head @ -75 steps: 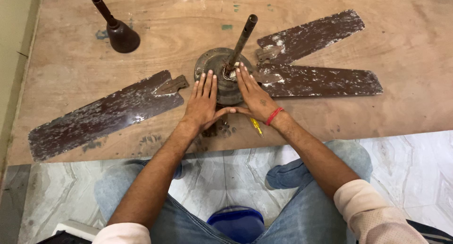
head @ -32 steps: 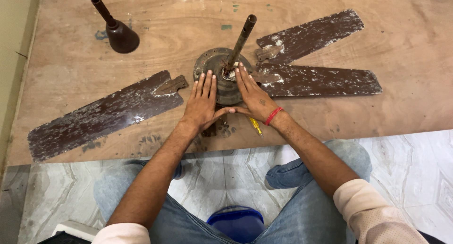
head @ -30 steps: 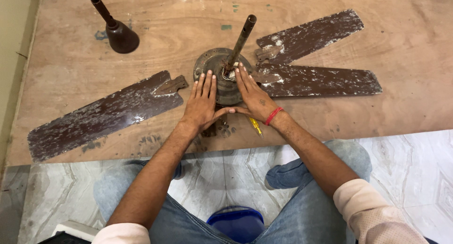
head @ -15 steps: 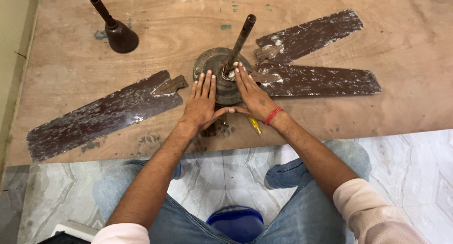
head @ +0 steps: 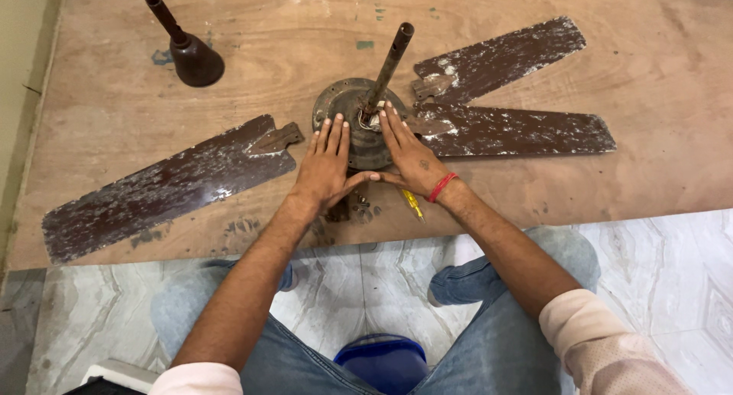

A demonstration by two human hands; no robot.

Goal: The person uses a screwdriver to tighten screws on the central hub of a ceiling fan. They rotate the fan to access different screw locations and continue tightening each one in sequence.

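Both hands lie flat on a round, dark metal fan motor housing (head: pixel 353 108) that sits on a brown plywood surface (head: pixel 649 74); the left hand (head: pixel 327 166) rests palm down on the near left part of the housing, its fingers (head: pixel 330 131) straight and close together, gripping nothing; the right hand (head: pixel 410 154) rests palm down on the near right part, its fingers (head: pixel 391 124) likewise stretched out and closed on nothing; the two thumbs meet tip to tip at the near edge of the housing; a red thread band (head: pixel 441 186) circles the right wrist; a rusty brown rod (head: pixel 388 65) rises from the middle of the housing between the two sets of fingertips, leaning away and to the right; to the left of the housing a long brown fan blade (head: pixel 164 189) with flaked paint lies flat, its bracket end just beside the left hand; to the right two more blades lie flat, the upper blade (head: pixel 500 59) angled away and the lower blade (head: pixel 511 131) running sideways, their bracket ends near the housing; a yellow-handled screwdriver (head: pixel 413 205) lies just beside the right wrist; a dark brown canopy cup with its own short rod (head: pixel 191 51) stands well apart at the far left; below the board's near edge, pale marble floor (head: pixel 672 273) and the person's blue jeans (head: pixel 489 341) show
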